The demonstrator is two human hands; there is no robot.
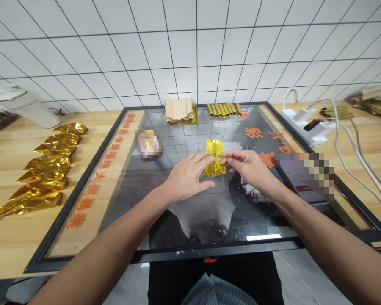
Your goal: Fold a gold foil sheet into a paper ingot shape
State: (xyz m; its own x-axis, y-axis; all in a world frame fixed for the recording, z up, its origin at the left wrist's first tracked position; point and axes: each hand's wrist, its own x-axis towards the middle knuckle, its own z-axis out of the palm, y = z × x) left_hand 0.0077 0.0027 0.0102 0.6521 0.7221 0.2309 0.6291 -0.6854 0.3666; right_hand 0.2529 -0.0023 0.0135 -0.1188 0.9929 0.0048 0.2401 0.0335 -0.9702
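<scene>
A: At the middle of the glass-topped panel (178, 220), what are the two hands doing?

B: Both meet on one gold foil packet (215, 157). The left hand (187, 176) comes in from the left, its fingertips on the packet's left edge and its thumb lower down near the packet's bottom corner. The right hand (246, 165) comes in from the right, pinching the packet's right edge between thumb and forefinger.

A: So each grip is closed on it?

B: Yes, each grip is pinched onto that packet. It stands roughly upright in the view, a flat rectangle with a seam down its middle, over the dark reflective glass. I cannot tell whether its lower end touches the glass.

A: What lies around it?

B: At the far edge of the panel sits a stack of tan paper sheets (178, 110), and just to its right a row of small gold rolls (224, 109). On the wooden table (15, 237) to the left, seven filled gold pouches (47, 163) lie in a slanting line, well apart from the hands. A white container (22, 103) lies on its side behind them. To the right, a white power strip (307, 123) with grey cables (355, 156) rests on the table, and more gold pieces (336, 112) lie beyond it by the tiled wall (190, 42).
</scene>
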